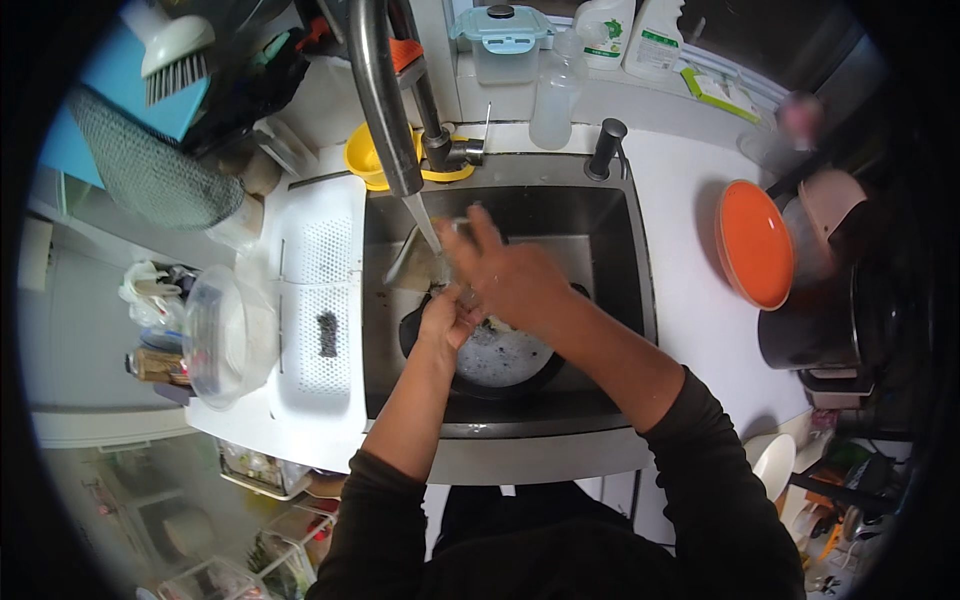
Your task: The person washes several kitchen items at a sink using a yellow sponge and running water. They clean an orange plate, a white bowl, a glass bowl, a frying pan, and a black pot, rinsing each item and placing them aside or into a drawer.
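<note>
Water runs from the steel faucet [382,112] onto my hands over the dark sink [607,262]. My left hand [448,319] is half curled below the stream; a small shiny, clear patch by its fingers may be water or an object. Blurred by motion, my right hand [517,281] crosses just above the left, with fingers raised beside the stream. Whether it holds anything is not clear. Beneath both hands sits a black-rimmed round pan [502,364] with cloudy, foamy water and dark bits. A pale translucent container [415,266] lies tilted behind the left hand, partly hidden.
A white perforated drainer [322,247] with a dark scrubber [328,334] covers the sink's left side. A clear plastic bowl [229,337] stands further left. To the right are an orange plate [755,244] and a dark pot [810,330]. A soap dispenser [606,150] rises behind the sink.
</note>
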Motion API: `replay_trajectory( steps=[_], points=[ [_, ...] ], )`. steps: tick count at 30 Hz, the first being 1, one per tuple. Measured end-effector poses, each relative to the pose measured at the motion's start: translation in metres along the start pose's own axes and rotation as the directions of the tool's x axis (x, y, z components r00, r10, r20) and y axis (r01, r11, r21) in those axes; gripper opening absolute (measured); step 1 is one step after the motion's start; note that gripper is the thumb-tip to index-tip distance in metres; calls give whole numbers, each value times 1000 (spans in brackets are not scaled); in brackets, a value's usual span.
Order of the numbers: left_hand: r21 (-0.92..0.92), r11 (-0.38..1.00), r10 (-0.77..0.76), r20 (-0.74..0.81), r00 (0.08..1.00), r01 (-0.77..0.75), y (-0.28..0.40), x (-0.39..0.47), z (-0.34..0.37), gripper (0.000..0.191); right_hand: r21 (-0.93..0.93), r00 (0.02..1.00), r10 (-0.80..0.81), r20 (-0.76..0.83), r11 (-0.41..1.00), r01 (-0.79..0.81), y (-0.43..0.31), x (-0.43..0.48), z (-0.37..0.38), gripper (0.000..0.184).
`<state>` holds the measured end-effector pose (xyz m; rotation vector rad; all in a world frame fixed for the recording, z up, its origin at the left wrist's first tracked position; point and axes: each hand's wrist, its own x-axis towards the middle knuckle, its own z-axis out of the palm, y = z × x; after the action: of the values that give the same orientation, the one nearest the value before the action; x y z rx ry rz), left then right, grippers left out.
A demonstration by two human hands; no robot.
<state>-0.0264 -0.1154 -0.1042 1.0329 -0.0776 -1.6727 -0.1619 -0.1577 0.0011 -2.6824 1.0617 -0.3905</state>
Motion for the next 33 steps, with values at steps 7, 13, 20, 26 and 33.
replay_trajectory(
  steps=[7, 13, 20, 26, 33],
  points=[
    [-13, 995, 97, 209, 973, -96, 2, -36, -9, 48, 427, 946, 91, -311, 903, 53, 26, -10, -7, 58],
    [67, 924, 378, -1, 926, -377, 9, -71, 32, 72, 734, 578, 485, 657, -588, -340, 2, -27, 48, 53],
    [224, 900, 368, 66, 928, -373, 50, -100, 44, 85, 826, 626, 584, 517, -534, -184, -5, -10, 40, 23],
    [228, 875, 444, -29, 895, -427, 31, -82, 38, 88, 721, 665, 447, 598, -663, -202, -42, -13, 63, 18],
    [-61, 995, 87, 244, 966, -74, 59, -104, 18, 83, 441, 985, -170, 33, -882, -167, 43, 4, 67, 74]
  ],
)
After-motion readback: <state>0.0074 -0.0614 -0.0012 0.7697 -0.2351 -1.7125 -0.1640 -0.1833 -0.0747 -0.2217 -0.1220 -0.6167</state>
